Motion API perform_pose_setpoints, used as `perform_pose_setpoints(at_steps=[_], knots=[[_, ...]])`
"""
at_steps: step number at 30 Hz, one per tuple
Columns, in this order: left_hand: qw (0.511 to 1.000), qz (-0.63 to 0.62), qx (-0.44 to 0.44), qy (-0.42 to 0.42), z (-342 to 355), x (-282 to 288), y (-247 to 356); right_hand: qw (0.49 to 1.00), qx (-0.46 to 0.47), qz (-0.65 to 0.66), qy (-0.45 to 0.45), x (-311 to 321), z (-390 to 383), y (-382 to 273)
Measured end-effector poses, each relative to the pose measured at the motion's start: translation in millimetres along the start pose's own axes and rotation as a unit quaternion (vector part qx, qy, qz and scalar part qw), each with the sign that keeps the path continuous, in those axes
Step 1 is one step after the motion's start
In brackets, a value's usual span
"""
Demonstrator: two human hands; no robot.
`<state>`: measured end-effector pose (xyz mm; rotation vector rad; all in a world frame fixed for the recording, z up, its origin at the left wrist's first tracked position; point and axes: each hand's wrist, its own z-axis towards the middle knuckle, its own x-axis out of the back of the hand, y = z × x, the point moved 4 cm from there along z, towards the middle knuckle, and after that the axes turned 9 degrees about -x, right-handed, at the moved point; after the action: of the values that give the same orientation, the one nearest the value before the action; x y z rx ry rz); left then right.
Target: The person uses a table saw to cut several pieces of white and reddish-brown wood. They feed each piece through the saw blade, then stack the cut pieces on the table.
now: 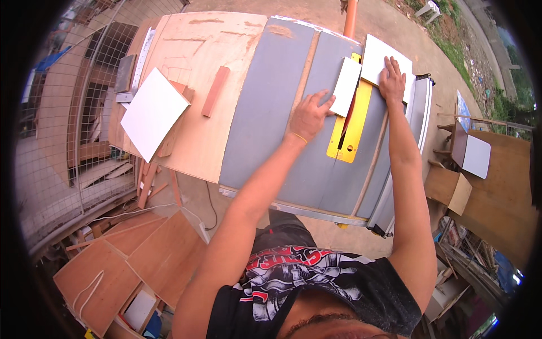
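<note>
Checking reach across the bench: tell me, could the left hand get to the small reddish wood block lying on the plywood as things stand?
Probably yes: the left hand rests on the grey saw table, and nothing stands between it and the reddish block.

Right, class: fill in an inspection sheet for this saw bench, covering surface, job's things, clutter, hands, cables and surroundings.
Surface: grey saw table with yellow insert, beside a plywood top.
Job's things: two white panel pieces, smaller and larger, either side of the slot.
Clutter: white square board, reddish wood strip, metal square.
Hands: left hand flat beside the smaller piece; right hand flat on the larger.
Cables: white cord on the ground.
Surroundings: wire mesh, plywood offcuts, orange pipe.
</note>
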<state>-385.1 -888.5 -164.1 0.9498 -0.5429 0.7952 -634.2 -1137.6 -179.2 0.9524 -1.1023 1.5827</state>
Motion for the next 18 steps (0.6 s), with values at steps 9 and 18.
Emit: perform_pose_setpoints(at_steps=[9,18], knots=[[0.998,0.007,0.058,0.039,31,18,-23,1.000,-0.005,-0.007,0.003,-10,27,3],[0.993,0.088,0.075,0.021,29,22,-52,1.000,-0.001,-0.001,0.005,-19,56,0]])
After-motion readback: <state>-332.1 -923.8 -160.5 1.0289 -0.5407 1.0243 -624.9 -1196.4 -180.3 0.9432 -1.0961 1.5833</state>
